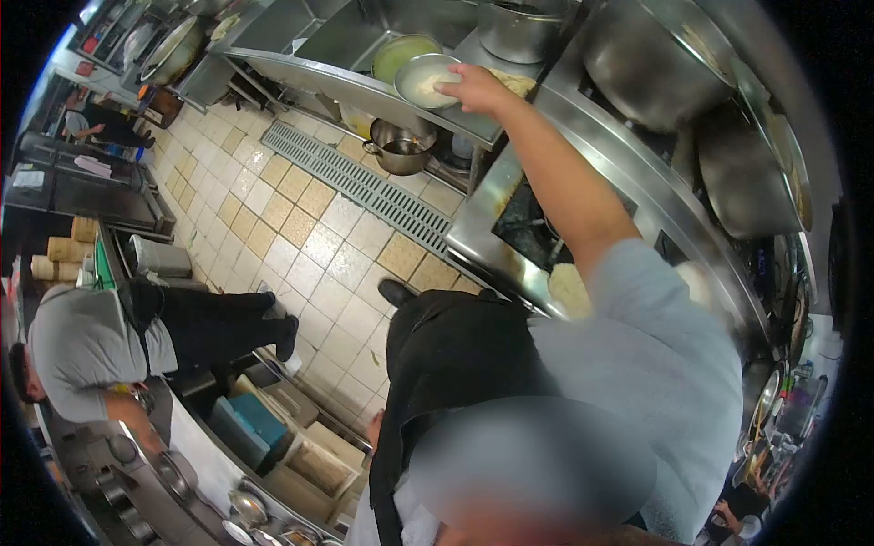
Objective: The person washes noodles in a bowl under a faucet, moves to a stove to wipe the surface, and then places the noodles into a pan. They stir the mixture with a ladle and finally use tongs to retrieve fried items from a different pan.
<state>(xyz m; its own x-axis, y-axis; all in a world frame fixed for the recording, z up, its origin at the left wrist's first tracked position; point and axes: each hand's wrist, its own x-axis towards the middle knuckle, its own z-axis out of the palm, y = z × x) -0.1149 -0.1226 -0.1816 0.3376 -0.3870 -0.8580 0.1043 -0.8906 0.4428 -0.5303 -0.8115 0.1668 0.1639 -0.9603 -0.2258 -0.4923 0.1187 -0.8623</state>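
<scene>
A metal bowl (421, 91) with pale, cloudy contents is at the front edge of the sink. My right hand (475, 89) reaches out to it, thumb and fingers closed on its right rim. Just behind, partly covered by this bowl, a round vessel with light green contents (398, 56) sits in the sink. A crumpled yellowish cloth (512, 82) lies right of my hand. Low beside my dark apron, only a small part of my left hand (375, 428) shows; its fingers cannot be made out.
A large pot (519, 35) stands behind the cloth, and big metal pans (651, 68) line the right. Below the sink is a pot (401, 150). A floor drain grate (355, 177) crosses the tiles. A co-worker (100, 341) bends over a counter at left, near open bins (319, 460).
</scene>
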